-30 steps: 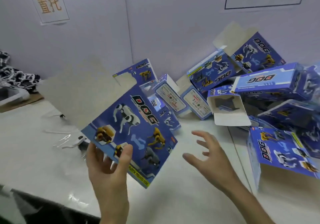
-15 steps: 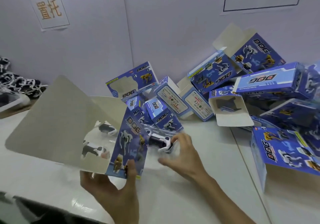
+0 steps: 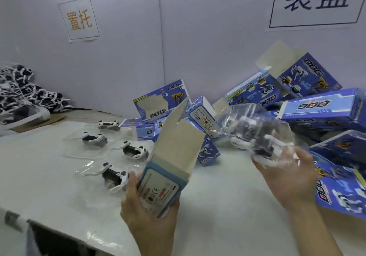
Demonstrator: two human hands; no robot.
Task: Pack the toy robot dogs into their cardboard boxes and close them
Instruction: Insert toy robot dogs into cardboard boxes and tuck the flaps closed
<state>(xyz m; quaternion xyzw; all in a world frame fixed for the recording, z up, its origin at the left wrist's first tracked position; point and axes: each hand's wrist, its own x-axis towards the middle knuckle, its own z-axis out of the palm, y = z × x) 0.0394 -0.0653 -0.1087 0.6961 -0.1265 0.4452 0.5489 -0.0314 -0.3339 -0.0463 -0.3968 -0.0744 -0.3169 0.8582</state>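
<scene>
Single head view, angled down, close over table point(image 3: 217, 196)

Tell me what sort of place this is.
Probably a factory toy-packing station: a heap of blue DOG boxes, toy robot dogs laid out on the table, and a wall sign reading 装盒.

The blue cardboard box point(image 3: 164, 192) between the left hand's point(image 3: 146, 222) fingers point(image 3: 131, 184) has a white end label with black and red marks and beige inner flaps, while above the right hand's point(image 3: 287, 180) fingers point(image 3: 299, 160) a black-and-white toy robot dog point(image 3: 261, 146) sits in clear plastic. Left of the left fingers, more black-bodied, white-legged toy dogs point(image 3: 114, 174) lie in clear wrap on the glossy white tabletop point(image 3: 217, 206). Beyond the fingers, heaped blue boxes point(image 3: 320, 109) show white and yellow dog pictures, under a pale lilac wall point(image 3: 122, 57) bearing white paper signs point(image 3: 80, 18), one lettered orange, one navy.
</scene>
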